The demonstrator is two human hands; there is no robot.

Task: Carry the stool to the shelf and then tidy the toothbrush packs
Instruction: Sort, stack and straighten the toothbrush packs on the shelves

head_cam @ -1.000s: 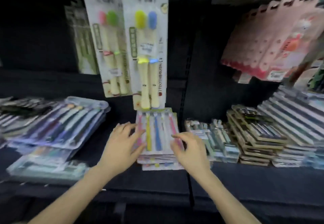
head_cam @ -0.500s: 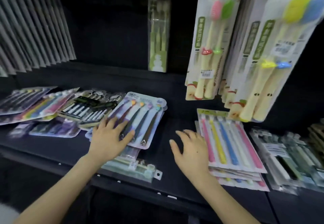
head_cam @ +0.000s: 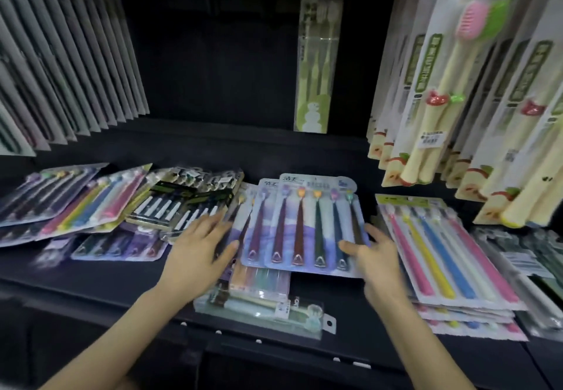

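Note:
A small stack of purple-backed toothbrush packs [head_cam: 304, 225] lies on the dark shelf [head_cam: 122, 292], fanned slightly and resting on some clear packs [head_cam: 262, 304] near the front edge. My left hand [head_cam: 198, 249] touches the stack's left edge with straight fingers, its thumb by the lower left corner. On the opposite side, my right hand [head_cam: 374, 255] presses against the right edge, thumb lying on the top pack. The stool is not in view.
A pile of packs with pink, yellow and blue brushes [head_cam: 441, 252] lies right of my right hand. Black-and-white packs [head_cam: 182, 200] and colourful packs [head_cam: 91, 203] lie untidily at left. Hanging packs [head_cam: 441, 84] crowd the upper right, and white ones [head_cam: 61, 69] the upper left.
The view swung left from the coloured-brush pile. My left hand moved onto the purple-backed stack first; my right hand then left the coloured pile and came to that stack's right edge.

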